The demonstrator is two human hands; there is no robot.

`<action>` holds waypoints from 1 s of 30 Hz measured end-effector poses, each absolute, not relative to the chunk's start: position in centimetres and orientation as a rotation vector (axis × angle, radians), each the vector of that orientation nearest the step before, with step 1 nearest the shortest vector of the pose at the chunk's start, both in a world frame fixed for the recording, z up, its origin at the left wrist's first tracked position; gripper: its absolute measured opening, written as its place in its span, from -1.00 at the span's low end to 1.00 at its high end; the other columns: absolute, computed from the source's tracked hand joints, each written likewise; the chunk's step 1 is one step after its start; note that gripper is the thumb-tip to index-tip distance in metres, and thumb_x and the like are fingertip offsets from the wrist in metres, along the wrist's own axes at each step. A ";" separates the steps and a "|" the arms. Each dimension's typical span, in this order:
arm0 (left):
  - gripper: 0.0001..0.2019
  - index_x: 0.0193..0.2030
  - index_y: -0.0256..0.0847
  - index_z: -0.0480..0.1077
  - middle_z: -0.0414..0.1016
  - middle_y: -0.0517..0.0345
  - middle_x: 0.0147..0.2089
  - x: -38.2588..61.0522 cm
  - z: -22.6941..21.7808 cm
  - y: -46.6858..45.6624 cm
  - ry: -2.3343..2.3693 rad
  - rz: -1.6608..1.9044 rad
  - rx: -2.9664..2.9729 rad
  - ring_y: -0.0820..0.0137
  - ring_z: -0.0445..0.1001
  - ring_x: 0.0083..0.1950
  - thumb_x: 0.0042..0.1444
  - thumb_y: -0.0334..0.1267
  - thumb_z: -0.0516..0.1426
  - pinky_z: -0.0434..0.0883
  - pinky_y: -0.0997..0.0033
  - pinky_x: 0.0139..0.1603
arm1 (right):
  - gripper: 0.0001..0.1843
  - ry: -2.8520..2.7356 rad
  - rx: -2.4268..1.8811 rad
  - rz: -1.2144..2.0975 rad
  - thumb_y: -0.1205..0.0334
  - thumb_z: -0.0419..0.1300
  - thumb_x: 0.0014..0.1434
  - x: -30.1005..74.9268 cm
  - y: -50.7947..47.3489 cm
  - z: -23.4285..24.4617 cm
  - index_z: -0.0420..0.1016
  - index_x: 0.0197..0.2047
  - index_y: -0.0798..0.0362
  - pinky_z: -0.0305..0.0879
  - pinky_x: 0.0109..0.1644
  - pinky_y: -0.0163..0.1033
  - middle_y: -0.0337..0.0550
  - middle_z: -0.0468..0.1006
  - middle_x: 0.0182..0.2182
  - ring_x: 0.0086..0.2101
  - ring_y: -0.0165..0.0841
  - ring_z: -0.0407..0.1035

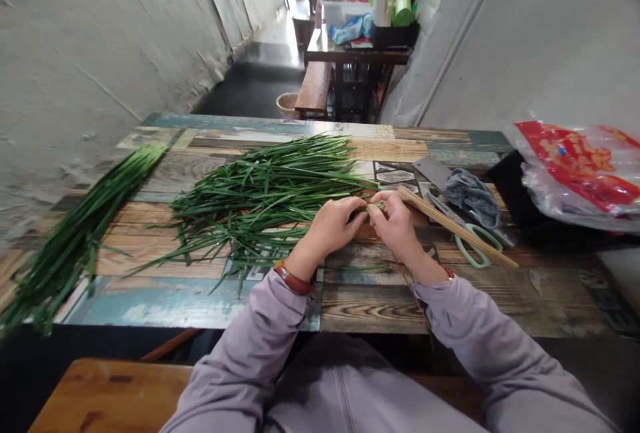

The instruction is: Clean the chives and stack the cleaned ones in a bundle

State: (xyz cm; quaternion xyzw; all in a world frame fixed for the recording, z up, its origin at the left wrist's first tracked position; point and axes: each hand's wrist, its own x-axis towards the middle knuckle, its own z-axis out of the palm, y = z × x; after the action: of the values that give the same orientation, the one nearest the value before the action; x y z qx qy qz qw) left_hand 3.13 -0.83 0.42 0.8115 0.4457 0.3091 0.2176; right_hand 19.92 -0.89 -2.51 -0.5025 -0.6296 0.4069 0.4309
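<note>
A big loose pile of garlic chives [270, 183] lies mid-table, its pale stem ends pointing right. At its right end my left hand [337, 223] is closed, thumb and fingers pinching chives. Close beside it, my right hand [395, 223] is also closed on the short green stem ends, fingertips almost meeting the left ones. The exact number of stems between the fingers is hidden. Right of my right hand lies a bundle of thin wooden skewers [455, 225], resting across scissors [480, 246] with mint-green handles.
Another chive bundle [90, 220] lies at the table's left. A crumpled grey cloth [473, 196] lies by a flat metal blade [431, 172]. At the right edge, a red-printed plastic bag [590, 166] sits on a black tray [515, 186]. A wooden bench [315, 86] stands beyond.
</note>
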 end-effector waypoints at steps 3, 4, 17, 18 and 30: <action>-0.89 -0.18 -0.21 0.51 0.61 0.09 -0.23 2.9 0.4 -0.9 1.311 0.710 2.248 0.33 0.55 -0.21 0.24 -0.31 0.14 0.37 0.41 -0.20 | -0.63 -1.541 -1.319 1.053 -0.13 0.12 0.23 19.8 -0.8 -2.7 0.34 -0.12 0.01 0.13 -0.56 -0.37 -0.40 0.40 -0.60 -0.66 -0.48 0.24; -0.89 -0.19 -0.20 0.52 0.61 0.09 -0.23 2.8 0.4 -0.9 1.335 0.676 2.243 0.33 0.56 -0.21 0.24 -0.31 0.14 0.37 0.41 -0.21 | -0.61 -1.545 -1.332 1.082 -0.15 0.12 0.23 19.8 -0.8 -2.7 0.36 -0.13 0.02 0.13 -0.57 -0.38 -0.40 0.41 -0.62 -0.67 -0.48 0.24; -0.79 -0.18 -0.25 0.56 0.56 -0.01 -0.19 -1.1 0.1 1.4 1.707 1.022 2.188 0.30 0.49 -0.20 0.26 -0.33 0.08 0.37 0.33 -0.17 | -0.63 -1.553 -1.259 1.194 -0.13 0.18 0.19 19.4 -1.0 -2.7 0.39 -0.33 0.03 0.17 -0.59 -0.38 -0.33 0.45 -0.63 -0.69 -0.48 0.30; -0.80 -0.20 -0.24 0.56 0.55 -0.02 -0.19 -1.4 0.1 1.5 1.772 0.970 2.243 0.27 0.47 -0.18 0.26 -0.33 0.08 0.36 0.30 -0.15 | -0.62 -1.545 -1.259 1.196 -0.14 0.18 0.19 19.4 -1.0 -2.8 0.39 -0.32 0.03 0.18 -0.59 -0.38 -0.32 0.45 -0.63 -0.69 -0.48 0.30; -0.84 -0.32 -0.15 0.58 0.56 -0.02 -0.16 -1.0 -0.1 1.2 1.910 0.692 2.437 0.12 0.39 -0.04 0.22 -0.30 0.15 0.25 0.14 -0.11 | -0.49 -1.439 -1.281 1.278 -0.26 0.19 0.15 19.0 -1.0 -3.0 0.47 -0.25 0.08 0.16 -0.61 -0.37 -0.31 0.45 -0.63 -0.69 -0.48 0.28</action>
State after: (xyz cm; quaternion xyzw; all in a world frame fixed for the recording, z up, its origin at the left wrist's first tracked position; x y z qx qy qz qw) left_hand -1.00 1.21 -0.09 0.7681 0.6019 0.2180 -0.0157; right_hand 19.00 -0.97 -3.03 -0.5070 -0.5697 0.5058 0.4031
